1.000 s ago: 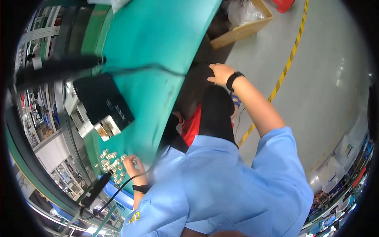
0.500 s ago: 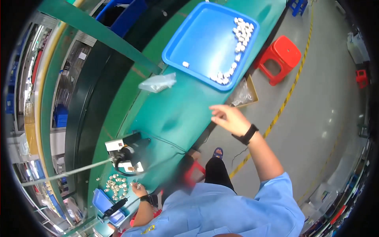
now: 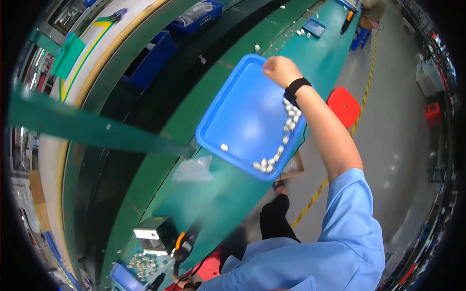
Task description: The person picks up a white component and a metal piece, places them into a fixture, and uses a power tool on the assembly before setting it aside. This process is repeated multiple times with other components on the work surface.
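Note:
My right hand (image 3: 282, 72) is closed at the far rim of a large blue tray (image 3: 206, 131), its fingers curled over the edge. Small white parts (image 3: 264, 166) lie along the tray's right and near sides, with a single one near its left rim. Far down at the lower left, my left hand (image 3: 180, 279) shows only in part behind cables and a tool, so its fingers cannot be made out. Close to it are a black-and-orange electric screwdriver (image 3: 184, 246), a pile of small white parts (image 3: 142, 265) and a small blue tray (image 3: 125, 277).
A clear plastic bag (image 3: 193, 169) lies beside the large tray. A black-and-white box (image 3: 154, 234) stands on the green bench. Blue bins (image 3: 154, 60) sit along the left, a green bar (image 3: 97, 127) crosses in front, and a red stool (image 3: 343, 106) stands right of the bench.
My right hand has moved from beside the bench to the large tray's far rim and closed there. The view has shifted forward, and my left hand now sits lower and more hidden.

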Available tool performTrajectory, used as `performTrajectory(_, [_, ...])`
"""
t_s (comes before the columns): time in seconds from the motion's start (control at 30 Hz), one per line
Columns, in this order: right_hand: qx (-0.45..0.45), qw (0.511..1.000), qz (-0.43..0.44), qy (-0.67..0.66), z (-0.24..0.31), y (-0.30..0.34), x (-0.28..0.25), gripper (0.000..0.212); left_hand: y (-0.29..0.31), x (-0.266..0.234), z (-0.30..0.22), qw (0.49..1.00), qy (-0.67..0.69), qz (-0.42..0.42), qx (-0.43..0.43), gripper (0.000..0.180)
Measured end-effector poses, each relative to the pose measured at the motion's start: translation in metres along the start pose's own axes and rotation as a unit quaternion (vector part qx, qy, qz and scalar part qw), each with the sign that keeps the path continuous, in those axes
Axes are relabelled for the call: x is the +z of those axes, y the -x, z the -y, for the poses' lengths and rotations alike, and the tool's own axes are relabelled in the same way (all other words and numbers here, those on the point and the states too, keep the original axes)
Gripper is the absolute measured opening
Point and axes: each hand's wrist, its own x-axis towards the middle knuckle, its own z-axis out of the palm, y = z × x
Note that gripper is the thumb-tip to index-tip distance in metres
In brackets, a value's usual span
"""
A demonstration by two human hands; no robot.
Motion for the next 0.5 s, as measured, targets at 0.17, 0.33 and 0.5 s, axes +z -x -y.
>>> performTrajectory(0.17, [0.075,0.995,-0.057,-0.028,-0.136,-0.138,-0.013,0.032,0.023,0.101,0.137,0.997,0.024,0.02,-0.068,0.058])
performTrajectory(0.33, [-0.012,0.995,-0.098,-0.012,-0.165,-0.206,0.056,0.021,0.063,0.12,0.106,0.983,0.021,0.071,-0.167,0.055])
performTrajectory(0.5, [-0.082,0.995,-0.054,-0.03,-0.174,-0.242,0.072,0.037,0.102,0.11,0.088,0.96,0.029,0.099,-0.26,0.052])
